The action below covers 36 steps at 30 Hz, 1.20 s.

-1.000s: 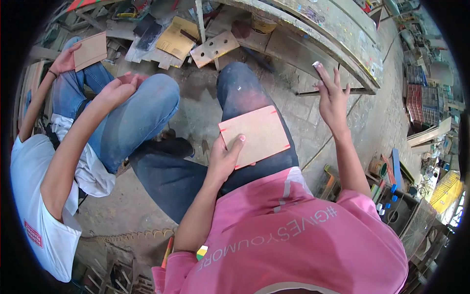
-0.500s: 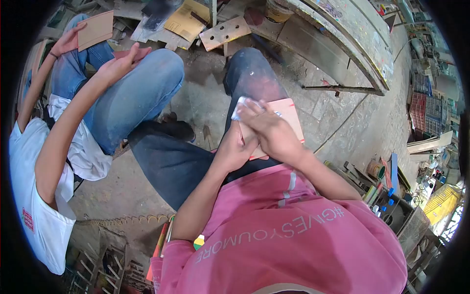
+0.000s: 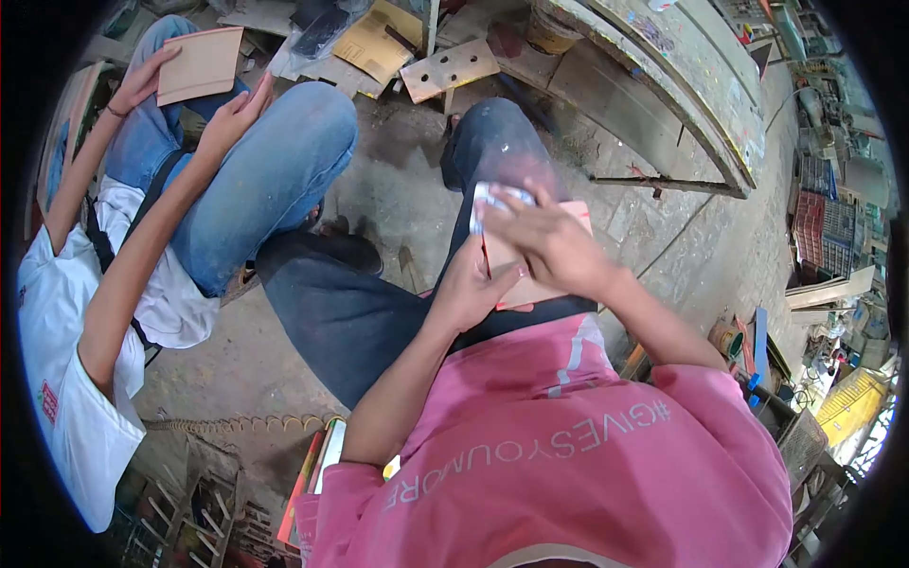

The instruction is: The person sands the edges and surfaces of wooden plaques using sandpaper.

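Observation:
A thin flat tan board (image 3: 525,295) with red marks along its edges rests on my right thigh. My left hand (image 3: 464,289) grips its left edge, the thumb lying over the top face. My right hand (image 3: 557,248), smeared by motion, lies across the board and covers much of it. Under its fingers is a folded whitish sheet (image 3: 487,201), like sandpaper, pressed at the board's far left corner. The sheet's underside is hidden.
Left of me sits another person (image 3: 256,180), holding a similar tan board (image 3: 201,64). A perforated wooden block (image 3: 449,69) and a yellow-brown envelope (image 3: 377,40) lie ahead. A paint-stained bench (image 3: 653,95) stands front right; a coiled hose (image 3: 237,426) crosses the floor at left.
My right hand and the whitish sheet have shifted slightly right in view, along with the board and left hand. The other person's board has also shifted right, and their free hand has turned.

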Available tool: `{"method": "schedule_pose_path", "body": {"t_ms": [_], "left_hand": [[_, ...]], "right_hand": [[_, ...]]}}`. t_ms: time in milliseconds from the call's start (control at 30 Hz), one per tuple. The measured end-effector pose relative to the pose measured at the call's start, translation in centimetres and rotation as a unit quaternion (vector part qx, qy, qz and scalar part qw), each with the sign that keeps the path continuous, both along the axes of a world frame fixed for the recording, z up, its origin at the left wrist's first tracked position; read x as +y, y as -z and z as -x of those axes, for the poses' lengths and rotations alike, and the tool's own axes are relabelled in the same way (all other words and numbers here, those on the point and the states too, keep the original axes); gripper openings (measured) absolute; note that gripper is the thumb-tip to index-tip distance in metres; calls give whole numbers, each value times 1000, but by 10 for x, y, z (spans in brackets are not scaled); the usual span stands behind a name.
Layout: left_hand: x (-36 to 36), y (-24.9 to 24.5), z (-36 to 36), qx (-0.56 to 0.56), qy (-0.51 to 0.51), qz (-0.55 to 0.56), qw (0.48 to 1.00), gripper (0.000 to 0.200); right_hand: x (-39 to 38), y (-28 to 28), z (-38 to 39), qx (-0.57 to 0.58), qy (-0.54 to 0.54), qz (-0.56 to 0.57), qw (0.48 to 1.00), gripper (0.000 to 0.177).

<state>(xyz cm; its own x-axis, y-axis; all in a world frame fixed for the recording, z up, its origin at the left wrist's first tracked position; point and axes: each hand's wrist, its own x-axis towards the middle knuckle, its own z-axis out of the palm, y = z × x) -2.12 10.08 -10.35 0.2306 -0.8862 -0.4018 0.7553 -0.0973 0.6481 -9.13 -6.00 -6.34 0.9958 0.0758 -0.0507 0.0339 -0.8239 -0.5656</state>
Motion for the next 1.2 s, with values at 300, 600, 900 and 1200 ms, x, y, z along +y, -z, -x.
{"method": "schedule_pose_path", "body": {"t_ms": [300,600,900,1200], "left_hand": [[4,3,3,-100,36,21,994,44],[6,-16,0,7,-14,-15,1000,51],[3,-8,3,-136,7,6,991,51],[10,-24,18,124,-91,-87,984,49]], "right_hand": [[3,-6,1,-19,-55,-17,998,55],[-67,-12,-9,18,98,211,972,53],[-35,-6,8,-13,61,150,987,53],[-61,-47,58,-82,442,-193,872,31]]}}
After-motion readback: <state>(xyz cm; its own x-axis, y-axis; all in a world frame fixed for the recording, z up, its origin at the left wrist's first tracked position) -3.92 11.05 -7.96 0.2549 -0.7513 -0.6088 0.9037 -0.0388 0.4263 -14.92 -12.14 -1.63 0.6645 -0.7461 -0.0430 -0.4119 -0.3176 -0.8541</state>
